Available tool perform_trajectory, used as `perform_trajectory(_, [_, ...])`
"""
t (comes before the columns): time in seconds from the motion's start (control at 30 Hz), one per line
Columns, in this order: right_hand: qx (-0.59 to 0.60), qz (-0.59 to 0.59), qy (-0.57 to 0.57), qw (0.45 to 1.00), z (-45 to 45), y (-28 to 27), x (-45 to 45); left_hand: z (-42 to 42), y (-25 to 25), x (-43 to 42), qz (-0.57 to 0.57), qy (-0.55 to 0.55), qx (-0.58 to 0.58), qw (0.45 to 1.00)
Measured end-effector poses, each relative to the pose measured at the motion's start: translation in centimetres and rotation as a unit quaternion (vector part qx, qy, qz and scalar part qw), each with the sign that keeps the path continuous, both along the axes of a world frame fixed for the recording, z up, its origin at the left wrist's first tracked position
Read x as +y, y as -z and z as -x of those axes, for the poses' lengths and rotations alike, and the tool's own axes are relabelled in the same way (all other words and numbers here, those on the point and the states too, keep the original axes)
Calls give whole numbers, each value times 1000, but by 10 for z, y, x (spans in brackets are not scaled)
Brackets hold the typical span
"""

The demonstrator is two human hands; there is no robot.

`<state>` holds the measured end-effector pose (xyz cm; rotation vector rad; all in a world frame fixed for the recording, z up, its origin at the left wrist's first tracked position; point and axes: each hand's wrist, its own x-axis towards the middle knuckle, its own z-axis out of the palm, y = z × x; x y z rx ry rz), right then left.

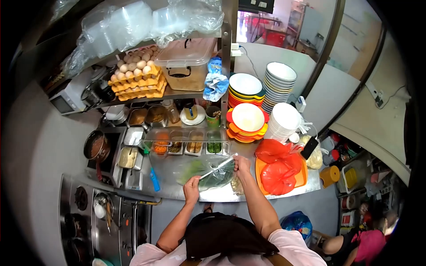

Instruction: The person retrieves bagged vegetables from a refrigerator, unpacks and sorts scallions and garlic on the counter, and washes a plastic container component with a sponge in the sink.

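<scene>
Two hands on a clear bag of greens

A person's left hand (191, 189) and right hand (242, 164) are both closed on a clear plastic bag (208, 181) over the steel desk (166, 175). The left hand grips the near end of the bag's white, folded-looking edge, the right hand its far end – the edge runs in a slanting line between them. Dark and pale green contents show through the plastic below; whether the bag rests on the desk or hangs just above it, I cannot tell.

To the left on the desk lies a blue-handled tool (154, 179). Beyond the bag stands a row of metal containers, among them one of shredded orange food (160, 147) and one of chopped greens (214, 147). To the right of the right hand, red plastic bags (278, 177) lie in an orange tray (303, 174), with a black phone (309, 147) at its far right corner. Stacked bowls rise behind the tray – white ones (285, 116) next to orange-and-red handled ones (247, 117).

On the shelf above, eggs (133, 66) sit in stacked yellow trays (138, 86), beside a lidded plastic box (184, 75). At lower right is another person in a pink top (370, 246).
</scene>
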<state>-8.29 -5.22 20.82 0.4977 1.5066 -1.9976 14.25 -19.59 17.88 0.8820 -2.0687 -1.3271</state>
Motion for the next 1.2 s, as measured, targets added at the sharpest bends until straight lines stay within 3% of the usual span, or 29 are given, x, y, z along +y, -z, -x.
perform_trajectory(0.1, [40,-4,-28,999,23,25,25,23,6,-10,63,77,-41,994])
perform_trajectory(0.2, [72,-62,-62,994,23,13,40,41,36,-31,-32,142,-99,984])
perform_trajectory(0.27, [74,-48,-49,995,15,-1,50,50,42,-39,-32,151,-69,986])
perform_trajectory(0.33, [83,-88,-32,992,9,17,72,59,50,-47,-21,164,-42,985])
perform_trajectory(0.4, [87,-105,-31,990,-3,67,101,63,37,-50,-62,167,-75,981])
perform_trajectory(0.5, [74,-196,-65,976,-44,71,116,65,17,-49,-77,145,-51,985])
perform_trajectory(0.57, [82,-235,-86,965,-63,82,120,61,3,-42,13,121,4,993])
perform_trajectory(0.67, [232,-376,-122,889,-73,136,128,55,-30,-25,81,120,59,988])
perform_trajectory(0.73, [252,-447,-139,847,-76,113,118,45,-24,-15,105,166,101,975])
perform_trajectory(0.77, [251,-472,-145,832,-77,92,110,42,-26,-5,33,225,112,967])
perform_trajectory(0.87, [221,-513,-177,810,-75,78,96,49,-12,24,27,389,49,920])
perform_trajectory(1.03, [233,-525,-180,798,-85,78,95,91,59,70,92,422,10,902])
perform_trajectory(1.2, [291,-478,-177,810,-86,81,116,119,70,78,215,493,-42,842])
